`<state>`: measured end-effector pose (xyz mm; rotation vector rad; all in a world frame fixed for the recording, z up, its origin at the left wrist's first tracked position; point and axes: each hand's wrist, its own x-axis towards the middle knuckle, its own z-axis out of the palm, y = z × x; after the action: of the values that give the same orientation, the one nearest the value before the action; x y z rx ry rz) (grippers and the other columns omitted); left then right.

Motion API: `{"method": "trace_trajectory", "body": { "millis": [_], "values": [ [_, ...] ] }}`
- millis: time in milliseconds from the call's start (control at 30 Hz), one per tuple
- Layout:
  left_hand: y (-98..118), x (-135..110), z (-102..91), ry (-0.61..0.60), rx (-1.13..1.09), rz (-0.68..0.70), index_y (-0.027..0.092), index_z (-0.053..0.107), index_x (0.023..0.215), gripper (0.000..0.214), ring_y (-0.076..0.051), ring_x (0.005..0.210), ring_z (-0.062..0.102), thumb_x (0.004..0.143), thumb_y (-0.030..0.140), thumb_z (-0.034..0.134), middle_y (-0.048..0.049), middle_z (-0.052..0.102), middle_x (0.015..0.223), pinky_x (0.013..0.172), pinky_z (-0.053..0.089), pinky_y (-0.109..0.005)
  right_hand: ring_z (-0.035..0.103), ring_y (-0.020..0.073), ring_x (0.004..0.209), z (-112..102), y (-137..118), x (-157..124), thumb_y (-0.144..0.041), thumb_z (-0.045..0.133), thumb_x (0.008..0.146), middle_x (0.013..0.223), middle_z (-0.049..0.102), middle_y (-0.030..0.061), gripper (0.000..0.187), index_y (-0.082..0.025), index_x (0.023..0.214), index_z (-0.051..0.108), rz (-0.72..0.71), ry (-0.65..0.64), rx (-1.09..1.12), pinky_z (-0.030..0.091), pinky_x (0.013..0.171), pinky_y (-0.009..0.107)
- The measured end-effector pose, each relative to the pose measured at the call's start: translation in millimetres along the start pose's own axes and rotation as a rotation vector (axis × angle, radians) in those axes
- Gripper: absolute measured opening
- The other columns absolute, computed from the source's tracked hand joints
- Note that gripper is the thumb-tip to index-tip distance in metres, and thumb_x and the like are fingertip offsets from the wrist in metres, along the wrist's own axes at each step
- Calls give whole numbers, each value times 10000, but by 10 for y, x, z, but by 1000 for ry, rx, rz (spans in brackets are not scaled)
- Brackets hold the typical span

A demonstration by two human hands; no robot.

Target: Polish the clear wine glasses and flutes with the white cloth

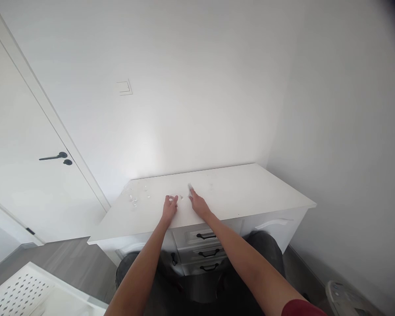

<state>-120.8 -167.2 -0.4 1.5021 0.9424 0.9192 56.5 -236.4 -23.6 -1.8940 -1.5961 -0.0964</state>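
My left hand [170, 209] is over the white cabinet top [243, 193], fingers curled around a small clear piece [171, 199] whose kind I cannot make out. To its right is my right hand [200, 206], its thumb and forefinger closed near a pale, see-through piece [190, 187] that is blurred. Between the two hands lies a tiny shiny piece [181, 197]. Several small clear pieces [133, 201] are scattered on the cabinet top, left of my left hand.
Below the top are drawers with black handles [206, 236], close to my knees. A white wall [197, 109] rises behind the cabinet. At the left stands a door with a black handle [54, 156]. A white perforated panel [23, 289] is at the lower left.
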Motion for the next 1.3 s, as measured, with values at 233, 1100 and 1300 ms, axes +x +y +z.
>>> {"method": "trace_trajectory", "body": {
  "millis": [233, 1100, 1300],
  "values": [
    [23, -23, 3, -6, 6, 2, 105, 592, 1184, 332, -134, 762, 629, 1008, 386, 584, -69, 624, 983, 668, 565, -266, 652, 200, 996, -11, 29, -1, -350, 574, 1021, 1192, 617, 108, 350, -133, 1295, 569, 11, 3, -20, 570, 874, 386],
    [-38, -11, 22, -17, 32, 26, 107, 589, 1191, 333, -136, 770, 628, 1008, 385, 583, -71, 622, 993, 671, 565, -268, 631, 212, 1046, 43, 72, 4, -306, 590, 1012, 1225, 593, 108, 333, -141, 1300, 563, -24, 96, -30, 564, 895, 396],
    [-43, -24, 29, -9, 36, 29, 109, 589, 1195, 337, -142, 788, 631, 1005, 387, 587, -75, 622, 1008, 686, 567, -278, 633, 207, 1041, 16, 69, -2, -307, 577, 1019, 1230, 593, 108, 330, -149, 1309, 560, -35, 75, -8, 564, 895, 390]
  ]
}}
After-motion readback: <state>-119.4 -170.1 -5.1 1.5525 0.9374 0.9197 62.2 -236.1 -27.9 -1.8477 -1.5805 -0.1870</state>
